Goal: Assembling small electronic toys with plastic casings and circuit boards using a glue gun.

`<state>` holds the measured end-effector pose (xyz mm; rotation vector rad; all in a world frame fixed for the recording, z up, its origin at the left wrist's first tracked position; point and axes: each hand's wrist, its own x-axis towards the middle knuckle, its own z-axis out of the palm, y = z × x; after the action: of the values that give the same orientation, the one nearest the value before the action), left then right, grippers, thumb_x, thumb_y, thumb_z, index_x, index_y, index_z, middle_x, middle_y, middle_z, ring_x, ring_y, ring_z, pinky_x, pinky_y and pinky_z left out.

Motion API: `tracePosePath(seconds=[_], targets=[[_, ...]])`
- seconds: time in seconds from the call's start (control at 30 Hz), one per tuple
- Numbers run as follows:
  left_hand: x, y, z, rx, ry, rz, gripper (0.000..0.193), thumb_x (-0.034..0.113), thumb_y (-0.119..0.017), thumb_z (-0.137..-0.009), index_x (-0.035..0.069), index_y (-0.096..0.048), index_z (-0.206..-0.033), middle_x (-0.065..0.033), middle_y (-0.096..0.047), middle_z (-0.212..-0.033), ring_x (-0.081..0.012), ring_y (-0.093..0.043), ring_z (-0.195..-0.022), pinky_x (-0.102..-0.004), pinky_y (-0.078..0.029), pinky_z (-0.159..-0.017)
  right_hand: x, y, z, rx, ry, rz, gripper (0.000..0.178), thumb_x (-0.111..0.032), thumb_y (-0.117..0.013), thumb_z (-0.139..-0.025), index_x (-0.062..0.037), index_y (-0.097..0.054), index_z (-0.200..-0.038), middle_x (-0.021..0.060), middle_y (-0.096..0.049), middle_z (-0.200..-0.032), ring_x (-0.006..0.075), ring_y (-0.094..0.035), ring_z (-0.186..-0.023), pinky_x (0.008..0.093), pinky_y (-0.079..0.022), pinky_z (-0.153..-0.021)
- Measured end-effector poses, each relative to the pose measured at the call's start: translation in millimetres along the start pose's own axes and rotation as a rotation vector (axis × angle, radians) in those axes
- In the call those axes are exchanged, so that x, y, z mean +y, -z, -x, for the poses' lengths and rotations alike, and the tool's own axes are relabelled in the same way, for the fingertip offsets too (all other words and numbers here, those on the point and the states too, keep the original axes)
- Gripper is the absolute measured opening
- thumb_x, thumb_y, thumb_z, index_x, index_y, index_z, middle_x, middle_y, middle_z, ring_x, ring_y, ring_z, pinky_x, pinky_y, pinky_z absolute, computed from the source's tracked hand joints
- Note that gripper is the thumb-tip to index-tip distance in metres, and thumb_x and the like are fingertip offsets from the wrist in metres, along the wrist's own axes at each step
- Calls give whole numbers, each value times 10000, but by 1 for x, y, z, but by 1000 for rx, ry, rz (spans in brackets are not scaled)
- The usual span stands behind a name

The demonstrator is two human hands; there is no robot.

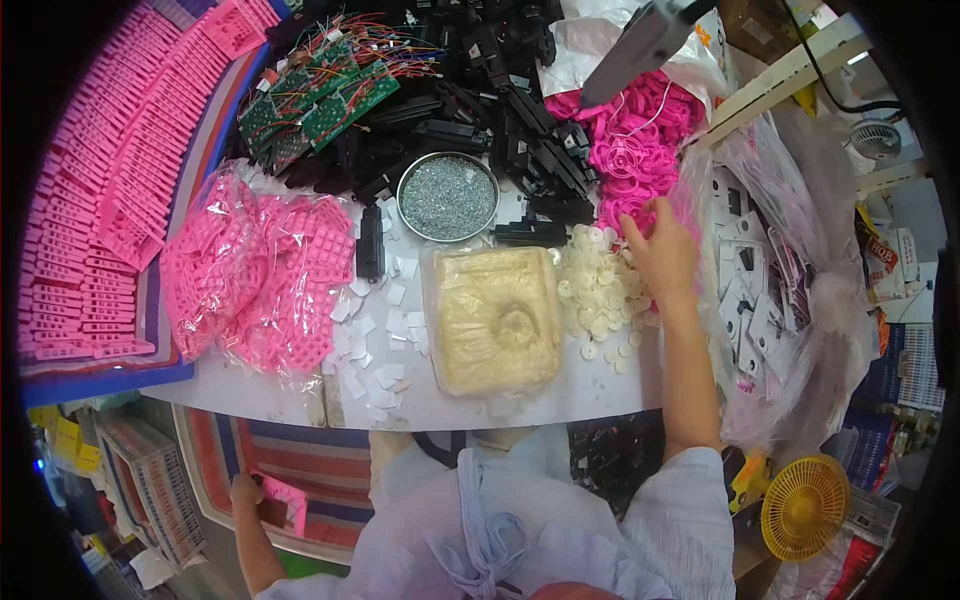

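Observation:
Low on the left, beside the table, my left hand [247,490] is closed on the edge of a pink plastic panel [287,503] with a dark patch next to the fingers. It is over a bin [330,470] lined with striped cloth. My right hand [660,250] reaches across the table to a heap of bright pink plastic parts [640,140], some ring-shaped. Its thumb and fingers are apart at the near edge of that heap. Just below the hand lies a spread of cream-white discs [600,285].
A round tin of small screws [447,197] stands behind a plastic-wrapped cream block [497,320]. Black plastic parts [480,90] and green circuit boards [345,105] fill the back. Bagged pink keypads [285,285] lie left; a grey tool [640,50] hangs above the pink heap.

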<state>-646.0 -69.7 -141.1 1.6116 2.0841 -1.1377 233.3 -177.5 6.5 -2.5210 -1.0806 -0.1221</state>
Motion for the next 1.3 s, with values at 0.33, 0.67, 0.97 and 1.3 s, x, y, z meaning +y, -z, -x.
tracePosePath(seconds=[0.33, 0.67, 0.97, 1.3], targets=[[218, 144, 166, -154, -1050, 9, 392, 436, -694, -849, 50, -742, -896, -163, -732, -869, -368, -698, -802, -446, -531, -715, 11, -5, -4, -29, 112, 54, 348, -190, -695, -843, -164, -626, -1184, 125, -705, -807, 338, -693, -758, 448, -524, -674], [400, 235, 286, 450, -1752, 386, 150, 196, -687, -871, 93, -626, -962, -83, -624, -873, -312, -640, -789, -413, -515, -660, 0, 15, -2, 44, 193, -67, 159, -159, -682, -849, -77, -663, -984, 122, -695, -863, 330, -674, -774, 426, -517, -684], [425, 220, 292, 374, -1847, 442, 111, 169, -687, -871, 89, -636, -929, -69, -618, -835, -282, -638, -761, -388, -509, -634, 14, -11, -3, 63, 20, -13, 201, -254, -704, -852, -66, -668, -912, 159, -703, -802, 369, -690, -747, 476, -520, -678], [435, 219, 281, 553, -1757, 670, 293, 151, -723, -819, 54, -636, -1081, -150, -626, -1063, -347, -623, -970, -400, -524, -813, -73, 10, 70, -324, 768, -251, 176, -99, -702, -739, -80, -665, -910, 88, -631, -902, 286, -635, -887, 399, -536, -669]])
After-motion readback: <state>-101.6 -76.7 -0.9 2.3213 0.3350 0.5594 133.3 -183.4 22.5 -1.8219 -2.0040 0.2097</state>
